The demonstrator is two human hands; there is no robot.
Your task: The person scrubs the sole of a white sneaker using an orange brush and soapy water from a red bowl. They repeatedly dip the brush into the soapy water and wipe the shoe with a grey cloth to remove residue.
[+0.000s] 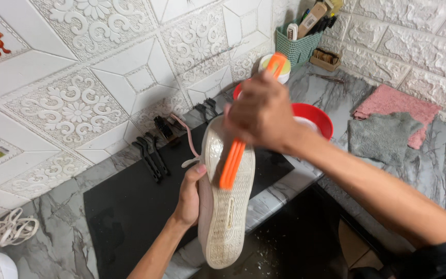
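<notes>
My left hand (190, 195) grips a pale sneaker (227, 206) by its side, sole turned up toward me, above the black mat (125, 206). A pink lace (186, 133) trails from the shoe's far end. My right hand (260, 114) holds an orange-handled brush (233, 160) pressed lengthwise against the sole's upper half. The brush's far end sticks out past my knuckles.
A red bowl (317, 117) sits behind the shoe on the marble counter (52, 243). Black brushes (150, 155) lie along the tiled wall. Pink cloth (398, 106) and grey cloth (383, 137) are at right, a green basket (298, 46) of tools at the back, white laces (11, 230) at left.
</notes>
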